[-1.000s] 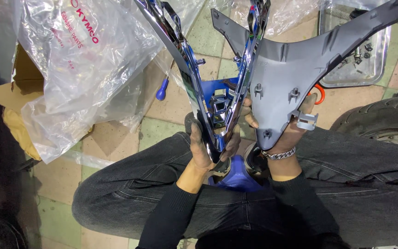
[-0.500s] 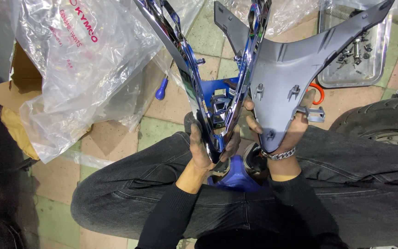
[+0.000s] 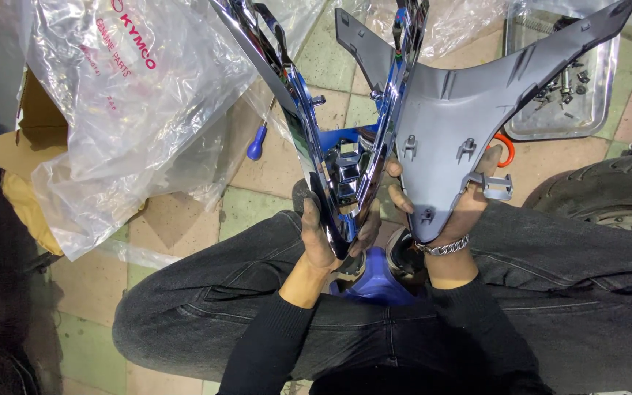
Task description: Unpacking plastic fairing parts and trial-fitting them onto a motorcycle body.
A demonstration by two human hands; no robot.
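My left hand (image 3: pixel 325 232) grips the lower tip of a shiny chrome V-shaped trim piece (image 3: pixel 309 124) with a blue inner frame. My right hand (image 3: pixel 456 219), with a metal chain bracelet on the wrist, holds a grey plastic V-shaped panel (image 3: pixel 462 110) from behind, its inner side with clips facing me. The two parts stand upright side by side, touching along the middle. Both rest above my lap, over dark jeans (image 3: pixel 272 300).
A large clear plastic bag (image 3: pixel 126 110) lies on a cardboard box (image 3: pixel 16 146) at the left. A blue-handled screwdriver (image 3: pixel 257 143) lies on the tiled floor. A metal tray (image 3: pixel 587 88) with screws sits at top right, and a black tyre (image 3: pixel 608 194) at the right.
The grey panel has tilted slightly, its left wing now showing more clearly above the chrome piece. Both hands keep their grip in the same place.
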